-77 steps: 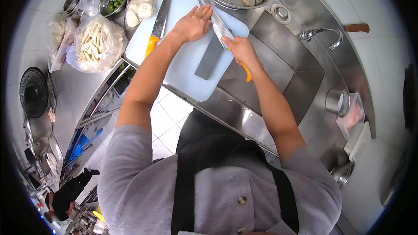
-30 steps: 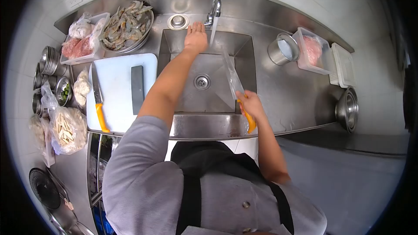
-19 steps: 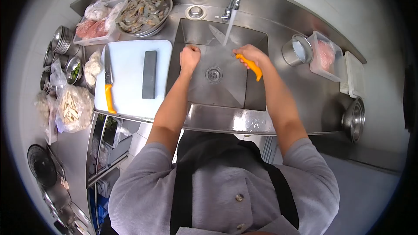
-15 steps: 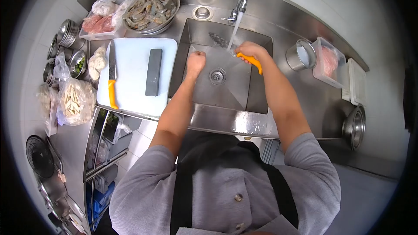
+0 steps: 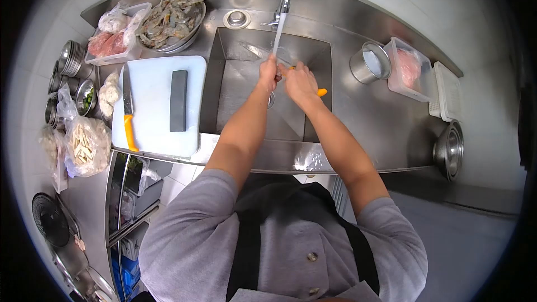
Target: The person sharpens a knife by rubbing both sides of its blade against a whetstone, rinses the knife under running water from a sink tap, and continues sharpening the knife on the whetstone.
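Over the sink (image 5: pixel 226 95), my right hand (image 5: pixel 301 83) grips a knife by its yellow handle (image 5: pixel 322 92); the handle's end sticks out past the palm. The knife's blade (image 5: pixel 254 50) points to the back left of the sink, looking wet and partly blurred. My left hand (image 5: pixel 269 71) is closed at the knife, close to my right fingers, under the running water. Whatever lies inside its fingers is hidden. Water falls from the faucet (image 5: pixel 285 0) onto that hand. Left of the sink, a second yellow-handled knife (image 5: pixel 128 103) and a dark sharpening stone (image 5: pixel 178 100) lie on the white cutting board (image 5: pixel 151 112).
A bowl of raw shrimp (image 5: pixel 170 22) and a tub of bagged meat (image 5: pixel 114 39) stand at the back left. Bagged pale strips (image 5: pixel 86 145) and small metal bowls line the left. To the right are a metal pot (image 5: pixel 369 62), a meat container (image 5: pixel 410 70) and stacked bowls (image 5: pixel 449 151).
My left hand has moved right and up to the knife, under the water. My right hand has shifted left and down with the knife, turning it. The view has shifted slightly.
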Tool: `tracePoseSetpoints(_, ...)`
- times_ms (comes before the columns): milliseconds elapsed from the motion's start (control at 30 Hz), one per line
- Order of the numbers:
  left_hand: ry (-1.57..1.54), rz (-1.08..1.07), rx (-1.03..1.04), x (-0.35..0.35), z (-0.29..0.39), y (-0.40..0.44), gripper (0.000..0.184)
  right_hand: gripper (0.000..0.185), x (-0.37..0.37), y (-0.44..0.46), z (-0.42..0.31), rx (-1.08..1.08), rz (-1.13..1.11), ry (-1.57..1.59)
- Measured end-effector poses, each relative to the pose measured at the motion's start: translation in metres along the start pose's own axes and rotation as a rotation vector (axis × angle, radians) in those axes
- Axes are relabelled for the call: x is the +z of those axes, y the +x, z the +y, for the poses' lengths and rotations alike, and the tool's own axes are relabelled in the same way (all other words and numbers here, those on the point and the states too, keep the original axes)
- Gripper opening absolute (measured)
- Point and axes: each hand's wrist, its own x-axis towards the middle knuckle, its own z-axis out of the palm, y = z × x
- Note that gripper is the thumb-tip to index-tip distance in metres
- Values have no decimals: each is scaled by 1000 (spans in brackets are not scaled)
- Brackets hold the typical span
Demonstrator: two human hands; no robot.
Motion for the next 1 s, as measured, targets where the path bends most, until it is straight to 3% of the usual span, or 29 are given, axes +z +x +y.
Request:
tracePoseSetpoints(233,-29,64,-58,23,-5,-2,46,55,-33,-58,37,37,9,64)
tracePoseSetpoints(533,94,137,42,17,7,9,49,55,-34,-102,72,30,90,97)
tracePoseSetpoints(733,53,55,96,6,12,8,52,51,-36,-127,85,30,155,128)
tracePoseSetpoints(933,-37,-47,138,-40,-7,39,40,53,-23,-156,102,36,238,140)
tracePoseSetpoints(1000,208,-115,9,-57,-21,23,37,54,-15,-165,103,55,237,147)
